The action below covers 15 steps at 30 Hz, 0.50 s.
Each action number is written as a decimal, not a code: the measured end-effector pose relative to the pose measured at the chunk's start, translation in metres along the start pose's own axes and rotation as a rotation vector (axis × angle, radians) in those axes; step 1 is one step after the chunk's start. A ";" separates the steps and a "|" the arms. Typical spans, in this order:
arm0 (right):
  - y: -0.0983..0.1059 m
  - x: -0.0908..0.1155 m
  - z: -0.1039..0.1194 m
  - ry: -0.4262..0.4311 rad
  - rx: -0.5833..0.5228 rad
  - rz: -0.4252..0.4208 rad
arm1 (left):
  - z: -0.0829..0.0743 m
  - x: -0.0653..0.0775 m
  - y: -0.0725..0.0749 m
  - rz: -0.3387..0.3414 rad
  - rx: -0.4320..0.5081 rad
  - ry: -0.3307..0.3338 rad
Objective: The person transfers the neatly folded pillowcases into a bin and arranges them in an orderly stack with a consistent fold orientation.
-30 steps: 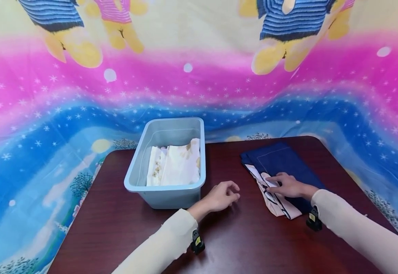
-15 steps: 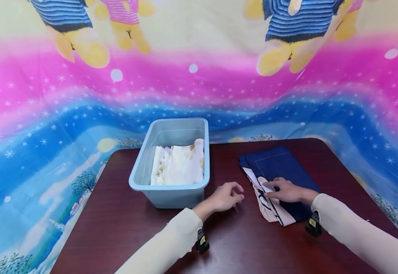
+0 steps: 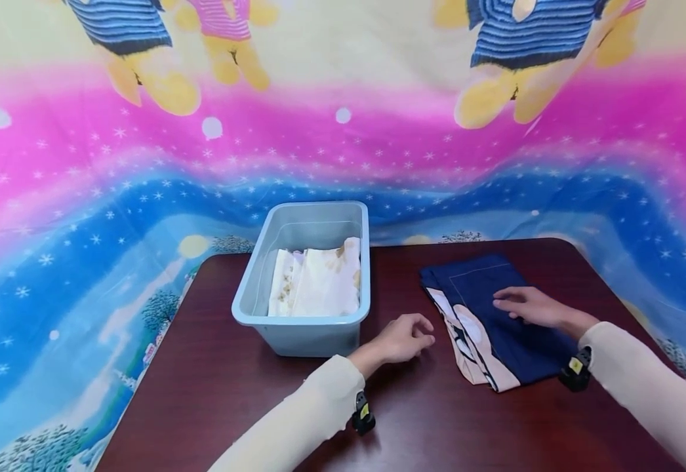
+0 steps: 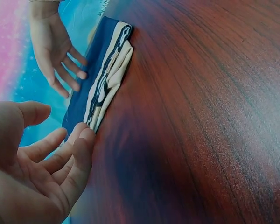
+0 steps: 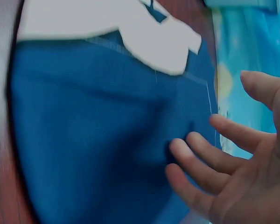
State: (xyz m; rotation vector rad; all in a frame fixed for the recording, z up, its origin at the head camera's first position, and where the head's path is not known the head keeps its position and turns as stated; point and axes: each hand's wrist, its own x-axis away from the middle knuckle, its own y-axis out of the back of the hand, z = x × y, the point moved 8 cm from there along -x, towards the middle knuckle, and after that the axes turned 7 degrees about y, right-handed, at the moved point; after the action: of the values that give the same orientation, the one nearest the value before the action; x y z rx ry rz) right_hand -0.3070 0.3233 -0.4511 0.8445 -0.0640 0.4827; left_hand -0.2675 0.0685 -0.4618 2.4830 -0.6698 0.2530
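Observation:
A folded navy cloth [image 3: 484, 295] with a pale pink, black-lined patterned part along its left side lies on the right of the table. Over its navy part is my right hand [image 3: 534, 306], fingers loosely bent and holding nothing. In the right wrist view its fingers [image 5: 200, 168] appear just above the fabric; contact cannot be told. My left hand [image 3: 399, 337] is low over the table, left of the cloth, its fingers relaxed around nothing. The left wrist view shows that hand [image 4: 46, 172] in front of the cloth's patterned edge [image 4: 109, 74].
Left of the cloth stands a light blue plastic bin [image 3: 313, 321]. Inside it are folded white cloths [image 3: 325, 282] with a tan pattern. The dark reddish-brown table [image 3: 437, 419] ends at a printed curtain [image 3: 343, 151] hung behind it.
My right hand has come away from the cloth's patterned strip and moved right over the navy part. My left hand keeps its place beside the bin. The head view has shifted slightly.

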 end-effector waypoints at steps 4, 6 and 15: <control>0.020 0.007 -0.018 0.018 0.093 -0.149 | 0.000 -0.004 -0.003 -0.023 -0.004 0.013; 0.028 0.011 -0.028 0.008 0.139 -0.212 | -0.001 -0.006 -0.005 -0.035 -0.013 0.009; 0.038 0.023 -0.072 -0.152 0.145 -0.166 | 0.000 -0.012 -0.016 -0.068 -0.122 0.042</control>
State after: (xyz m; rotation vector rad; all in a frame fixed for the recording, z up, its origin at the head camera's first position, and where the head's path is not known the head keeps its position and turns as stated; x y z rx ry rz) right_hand -0.3127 0.4058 -0.4671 1.0194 -0.0991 0.2688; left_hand -0.2696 0.0848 -0.4733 2.3720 -0.5647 0.2309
